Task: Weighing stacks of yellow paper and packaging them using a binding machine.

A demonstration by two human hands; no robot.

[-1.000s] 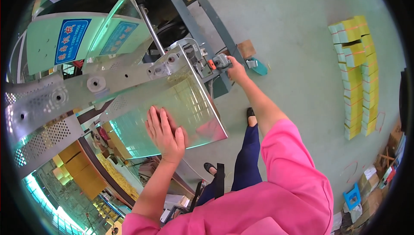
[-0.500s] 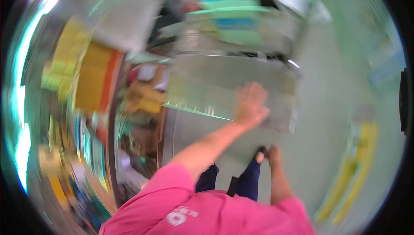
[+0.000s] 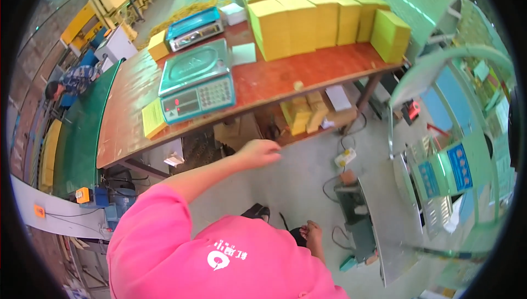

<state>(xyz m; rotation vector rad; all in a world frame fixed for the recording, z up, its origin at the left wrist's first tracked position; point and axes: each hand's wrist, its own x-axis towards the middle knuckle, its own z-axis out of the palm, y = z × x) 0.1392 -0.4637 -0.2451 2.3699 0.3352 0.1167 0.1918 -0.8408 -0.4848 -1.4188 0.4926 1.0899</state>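
Observation:
My left hand (image 3: 260, 154) hangs in the air before the front edge of the red-brown table (image 3: 285, 75), touching nothing. Its fingers are loosely bent, and nothing shows in them. Low beside my leg is my right hand (image 3: 313, 235), with its fingers curled together; whether something small is in them cannot be made out. Beyond my left hand a teal digital scale (image 3: 197, 84) rests on the table, with a yellow paper stack (image 3: 153, 119) at its left. Tall blocks of yellow paper (image 3: 299, 24) stand in a row at the back right of the table.
A second scale (image 3: 194, 29) sits behind the first. Under the table lie more yellow bundles (image 3: 303, 113). To the right stands a pale green machine (image 3: 439, 170) with a metal plate (image 3: 387, 216); cables and a power strip (image 3: 345, 157) lie on the floor. Another person (image 3: 77, 82) is at the far left.
My view has swung left from the metal-topped machine to the table with scales. My left hand, spread over the metal plate before, is now near the table with its fingers more bent.

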